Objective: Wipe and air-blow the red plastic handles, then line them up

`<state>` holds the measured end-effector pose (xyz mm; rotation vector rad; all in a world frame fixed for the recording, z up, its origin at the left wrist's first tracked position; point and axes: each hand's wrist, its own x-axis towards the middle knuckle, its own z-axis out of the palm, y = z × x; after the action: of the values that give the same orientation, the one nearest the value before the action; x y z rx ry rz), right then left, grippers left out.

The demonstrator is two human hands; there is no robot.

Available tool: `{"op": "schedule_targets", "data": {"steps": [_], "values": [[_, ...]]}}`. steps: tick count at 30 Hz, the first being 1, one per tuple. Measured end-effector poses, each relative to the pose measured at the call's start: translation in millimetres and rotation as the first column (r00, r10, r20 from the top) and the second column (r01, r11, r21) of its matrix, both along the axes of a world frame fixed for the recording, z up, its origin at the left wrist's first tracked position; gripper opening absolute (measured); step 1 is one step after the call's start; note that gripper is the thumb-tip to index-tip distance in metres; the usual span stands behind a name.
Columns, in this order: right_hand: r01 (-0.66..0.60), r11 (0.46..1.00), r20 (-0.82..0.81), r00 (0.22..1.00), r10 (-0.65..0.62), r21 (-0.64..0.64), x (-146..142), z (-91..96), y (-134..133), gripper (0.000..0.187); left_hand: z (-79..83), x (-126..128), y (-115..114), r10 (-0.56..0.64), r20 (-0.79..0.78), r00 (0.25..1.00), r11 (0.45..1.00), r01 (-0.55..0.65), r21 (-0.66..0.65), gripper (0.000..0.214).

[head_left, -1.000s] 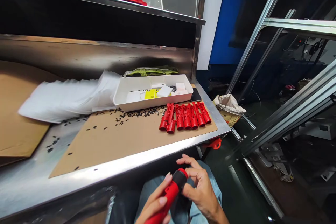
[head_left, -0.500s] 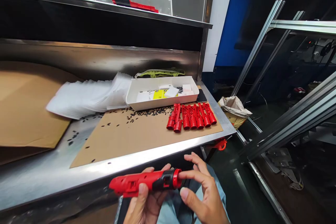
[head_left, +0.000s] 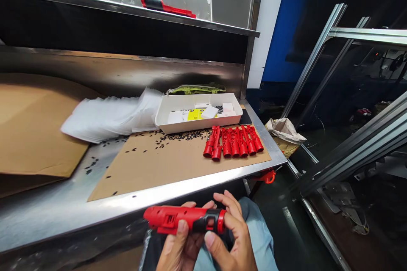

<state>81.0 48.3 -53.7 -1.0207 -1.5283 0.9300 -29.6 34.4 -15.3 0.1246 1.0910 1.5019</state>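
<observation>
Brushed stainless steel forms the table (head_left: 47, 207) stretching across the left and middle of the frame. At bottom centre, just below its front edge, a red plastic housing (head_left: 178, 219) with a black band and a red end ring is held level, its free end pointed left. It is gripped by both hands. The left hand (head_left: 181, 247) is closed around it from below, with the thumb laid on the near side, while the right hand (head_left: 232, 237) is closed on the ringed end, with the fingers curled over the top. Light blue jeans (head_left: 259, 233) are seen beneath the hands.

On the table, a cardboard sheet (head_left: 149, 173) is laid out, with small black pieces (head_left: 181, 137) scattered over it. A tight row of red plastic parts (head_left: 233, 142) is lined up at its right end, just in front of a white tray (head_left: 197, 130) holding papers and white cards. A stack of white bags (head_left: 111, 118) is placed to the tray's left. A red-and-black piece (head_left: 165, 6) is seen on a steel ledge (head_left: 95, 4) at upper centre, and a paper sack (head_left: 284, 133) is seen beyond the table's right corner.
</observation>
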Motion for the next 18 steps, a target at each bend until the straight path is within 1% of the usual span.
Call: {"op": "schedule_targets", "data": {"steps": [2, 3, 6, 8, 9, 11, 13, 14, 16, 18], "values": [[-0.017, 0.992, 0.124, 0.992, 0.001, 0.127, 6, 4.0, 5, 0.027, -2.2, -1, 1, -0.027, 0.021, 0.999, 1.000, 0.027, -0.010, 0.071], [-0.020, 0.979, 0.179, 0.984, -0.017, 0.202, 9, 6.3, 7, 0.024, -4.3, -2, 1, -0.043, 0.031, 0.999, 0.999, 0.044, -0.013, 0.072], [-0.018, 0.912, 0.294, 0.949, -0.113, 0.410, 20, 11.9, 14, 0.016, -12.7, -9, 3, -0.058, 0.062, 0.996, 0.998, 0.058, 0.003, 0.068], [-0.022, 0.873, 0.324, 0.933, -0.157, 0.487, 25, 13.1, 17, 0.012, -17.2, -16, 5, -0.048, 0.085, 0.995, 0.999, 0.046, 0.025, 0.065], [-0.011, 0.863, 0.314, 0.934, -0.172, 0.505, 27, 13.1, 17, 0.012, -18.4, -19, 6, -0.044, 0.094, 0.995, 0.999, 0.041, 0.034, 0.063], [0.041, 0.870, 0.255, 0.949, -0.188, 0.491, 29, 12.5, 15, 0.016, -18.4, -24, 9, -0.047, 0.109, 0.993, 0.998, 0.042, 0.044, 0.059], [0.075, 0.909, 0.192, 0.967, -0.166, 0.409, 28, 12.7, 12, 0.025, -15.9, -26, 10, -0.063, 0.116, 0.991, 0.997, 0.059, 0.041, 0.057], [0.069, 0.932, 0.171, 0.976, -0.137, 0.355, 26, 13.3, 11, 0.030, -14.2, -26, 10, -0.062, 0.111, 0.992, 0.998, 0.058, 0.037, 0.058], [0.017, 0.970, 0.145, 0.988, -0.054, 0.244, 21, 15.1, 8, 0.040, -10.4, -22, 10, -0.051, 0.076, 0.996, 0.998, 0.049, 0.031, 0.060], [-0.079, 0.984, 0.146, 0.988, 0.056, 0.159, 15, 15.8, 7, 0.050, -6.5, -17, 9, -0.030, 0.018, 0.999, 0.999, 0.029, 0.031, 0.062]]}}
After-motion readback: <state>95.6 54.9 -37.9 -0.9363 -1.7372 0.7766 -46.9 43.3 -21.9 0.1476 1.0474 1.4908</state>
